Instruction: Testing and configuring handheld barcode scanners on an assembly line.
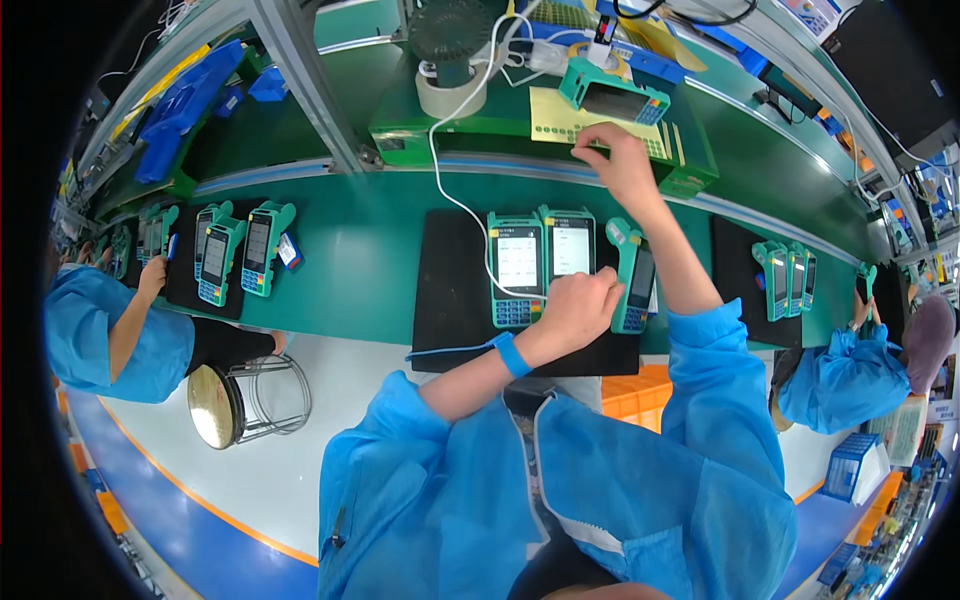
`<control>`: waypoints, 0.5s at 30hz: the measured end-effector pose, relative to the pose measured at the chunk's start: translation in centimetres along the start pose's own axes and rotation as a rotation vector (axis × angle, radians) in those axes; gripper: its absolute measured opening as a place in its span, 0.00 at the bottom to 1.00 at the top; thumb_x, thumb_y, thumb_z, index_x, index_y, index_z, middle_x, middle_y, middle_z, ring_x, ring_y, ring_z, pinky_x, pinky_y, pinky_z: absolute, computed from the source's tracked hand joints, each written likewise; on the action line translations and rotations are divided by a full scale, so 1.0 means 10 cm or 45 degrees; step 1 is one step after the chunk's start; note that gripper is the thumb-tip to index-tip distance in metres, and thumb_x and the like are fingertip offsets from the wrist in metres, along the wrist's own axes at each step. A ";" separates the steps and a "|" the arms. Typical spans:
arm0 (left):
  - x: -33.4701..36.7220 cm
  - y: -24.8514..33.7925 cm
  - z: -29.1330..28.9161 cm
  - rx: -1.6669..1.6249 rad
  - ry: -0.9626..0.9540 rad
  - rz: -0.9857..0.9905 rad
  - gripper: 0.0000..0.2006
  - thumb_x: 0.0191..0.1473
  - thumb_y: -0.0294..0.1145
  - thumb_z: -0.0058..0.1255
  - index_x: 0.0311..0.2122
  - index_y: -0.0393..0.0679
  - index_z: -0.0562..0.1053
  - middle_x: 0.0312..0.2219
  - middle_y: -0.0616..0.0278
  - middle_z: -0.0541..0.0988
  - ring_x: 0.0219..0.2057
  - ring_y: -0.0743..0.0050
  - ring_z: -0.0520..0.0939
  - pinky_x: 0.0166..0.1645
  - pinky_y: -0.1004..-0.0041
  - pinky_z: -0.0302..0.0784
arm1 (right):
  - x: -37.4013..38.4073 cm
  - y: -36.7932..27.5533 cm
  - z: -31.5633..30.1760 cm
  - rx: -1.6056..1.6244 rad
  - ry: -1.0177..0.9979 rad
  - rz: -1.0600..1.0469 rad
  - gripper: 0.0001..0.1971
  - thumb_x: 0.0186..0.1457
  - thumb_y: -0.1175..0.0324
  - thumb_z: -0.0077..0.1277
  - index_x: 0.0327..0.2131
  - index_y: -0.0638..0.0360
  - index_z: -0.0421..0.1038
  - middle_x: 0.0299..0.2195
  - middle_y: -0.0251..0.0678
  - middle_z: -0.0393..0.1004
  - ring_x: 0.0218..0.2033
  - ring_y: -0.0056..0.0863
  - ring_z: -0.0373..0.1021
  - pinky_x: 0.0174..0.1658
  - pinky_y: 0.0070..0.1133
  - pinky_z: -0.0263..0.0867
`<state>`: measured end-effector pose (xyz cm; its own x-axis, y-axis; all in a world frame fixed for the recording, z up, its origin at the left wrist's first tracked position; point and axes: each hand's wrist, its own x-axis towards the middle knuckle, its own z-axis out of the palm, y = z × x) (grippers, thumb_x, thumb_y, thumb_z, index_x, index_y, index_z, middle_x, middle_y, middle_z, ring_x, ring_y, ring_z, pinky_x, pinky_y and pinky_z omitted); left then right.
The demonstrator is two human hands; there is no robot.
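Note:
My left hand (577, 312), a blue strap (511, 354) round its wrist, is closed with its fingertips at the left edge of a tilted green payment terminal (635, 282). Left of it, two more payment terminals with lit screens, one (516, 262) and another (570, 245), lie side by side on a black mat (445, 280). A white cable (452, 190) runs down across the first and ends by my left hand. My right hand (618, 162) hovers over a yellow sticker sheet (550, 112), thumb and forefinger pinched; anything between them is too small to make out.
On the green shelf stand another terminal (612, 95), face up at the sheet's edge, a black fan (448, 40) and a white tape roll (450, 95). Co-workers sit at both sides, with terminals (262, 245) on the left mat and several more (785, 280) on the right.

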<state>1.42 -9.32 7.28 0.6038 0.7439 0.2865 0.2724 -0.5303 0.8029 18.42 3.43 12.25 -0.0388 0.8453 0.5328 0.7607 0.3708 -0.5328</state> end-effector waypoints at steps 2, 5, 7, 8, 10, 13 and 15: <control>0.04 0.04 0.02 0.044 0.042 0.059 0.12 0.63 0.37 0.51 0.30 0.41 0.72 0.16 0.46 0.76 0.22 0.38 0.80 0.26 0.47 0.73 | -0.14 0.02 -0.24 0.229 -0.170 0.335 0.07 0.54 0.74 0.60 0.37 0.64 0.78 0.36 0.41 0.81 0.38 0.32 0.78 0.44 0.26 0.72; 0.11 0.08 0.04 0.109 0.040 0.081 0.12 0.62 0.36 0.52 0.29 0.41 0.72 0.16 0.48 0.77 0.20 0.41 0.81 0.25 0.50 0.75 | -0.36 0.02 -0.63 0.214 -0.449 0.410 0.10 0.58 0.71 0.58 0.41 0.65 0.78 0.38 0.42 0.81 0.41 0.28 0.77 0.47 0.26 0.72; 0.13 0.10 0.06 0.130 0.033 0.079 0.11 0.62 0.36 0.52 0.30 0.41 0.73 0.16 0.49 0.77 0.20 0.42 0.81 0.25 0.51 0.75 | -0.50 0.05 -0.75 0.220 -0.516 0.414 0.09 0.58 0.70 0.57 0.40 0.65 0.78 0.39 0.42 0.80 0.42 0.31 0.77 0.46 0.27 0.72; 0.14 0.13 0.07 0.159 0.026 0.083 0.11 0.62 0.36 0.52 0.30 0.40 0.73 0.16 0.49 0.78 0.20 0.43 0.81 0.24 0.52 0.75 | -0.56 0.01 -0.82 0.096 -0.615 0.399 0.10 0.60 0.70 0.56 0.41 0.66 0.77 0.41 0.40 0.80 0.43 0.29 0.76 0.47 0.26 0.71; 0.15 0.17 0.09 0.173 -0.003 0.072 0.11 0.62 0.36 0.52 0.31 0.40 0.73 0.16 0.50 0.78 0.19 0.45 0.81 0.24 0.53 0.75 | -0.63 -0.04 -0.87 -0.041 -0.716 0.290 0.08 0.59 0.71 0.55 0.39 0.66 0.76 0.42 0.41 0.78 0.42 0.34 0.75 0.46 0.26 0.70; 0.16 0.21 0.11 0.185 0.000 0.112 0.10 0.62 0.36 0.53 0.32 0.40 0.73 0.15 0.50 0.78 0.18 0.45 0.81 0.23 0.54 0.75 | -0.70 -0.05 -0.81 -0.195 -0.674 0.217 0.06 0.56 0.74 0.54 0.36 0.66 0.75 0.40 0.44 0.77 0.41 0.42 0.74 0.45 0.30 0.70; 0.17 0.22 0.13 0.195 0.044 0.148 0.10 0.62 0.35 0.53 0.32 0.40 0.73 0.15 0.50 0.77 0.18 0.46 0.81 0.22 0.54 0.74 | -0.72 -0.13 -0.72 -0.256 -0.645 0.257 0.05 0.55 0.75 0.54 0.34 0.66 0.75 0.39 0.46 0.76 0.41 0.45 0.73 0.45 0.32 0.70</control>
<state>3.98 -9.72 8.85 0.6124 0.6861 0.3926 0.3149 -0.6673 0.6749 22.35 -5.90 13.89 -0.1476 0.9887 0.0265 0.8915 0.1446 -0.4292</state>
